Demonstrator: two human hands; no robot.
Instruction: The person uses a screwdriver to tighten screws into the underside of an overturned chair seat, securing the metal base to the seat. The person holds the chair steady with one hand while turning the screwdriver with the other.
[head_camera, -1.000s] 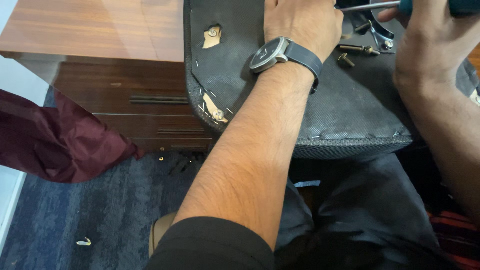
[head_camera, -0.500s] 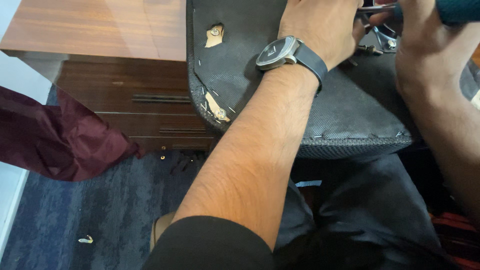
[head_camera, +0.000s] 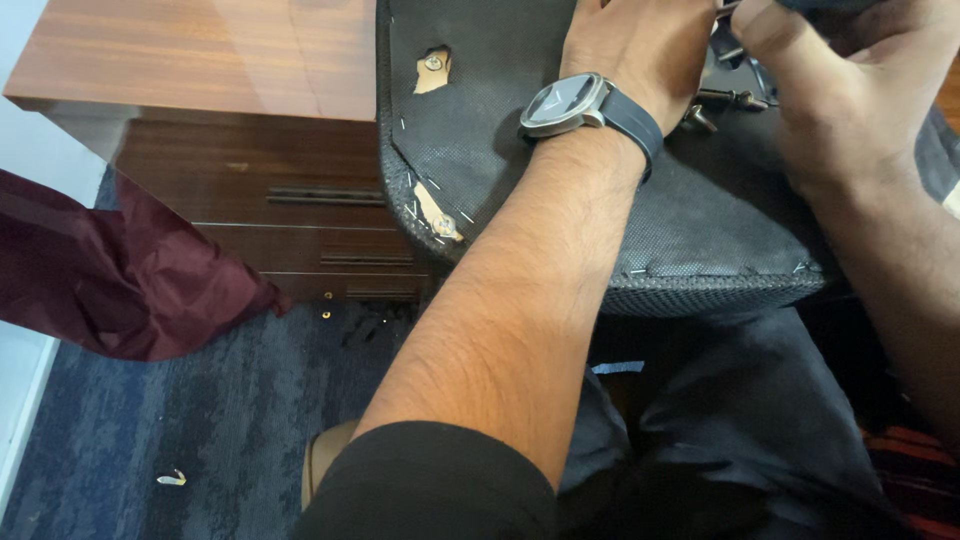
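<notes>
An upturned chair seat (head_camera: 700, 230), covered in black fabric stapled along its rim, rests on my lap. My left hand (head_camera: 640, 40), with a dark wristwatch (head_camera: 565, 105), lies on the seat's underside; its fingers are cut off by the top edge. My right hand (head_camera: 830, 80) is closed around a dark screwdriver handle (head_camera: 840, 5) that barely shows at the top. Between the two hands lie a loose bolt (head_camera: 735, 98) and dark metal fittings. The fabric is torn at two spots, each showing a screw head in bare wood (head_camera: 432, 68) (head_camera: 440, 220).
A glossy wooden desk (head_camera: 200, 60) with drawers (head_camera: 300, 200) stands to the left, and the seat leans against it. A maroon cloth (head_camera: 120, 270) hangs at far left. Blue carpet (head_camera: 200, 430) below has a small scrap (head_camera: 172, 479) on it. My dark trousers (head_camera: 750, 420) are under the seat.
Both hands have shifted up and slightly right in the view. The screwdriver's metal shaft, seen a second ago between the hands, is past the top edge now.
</notes>
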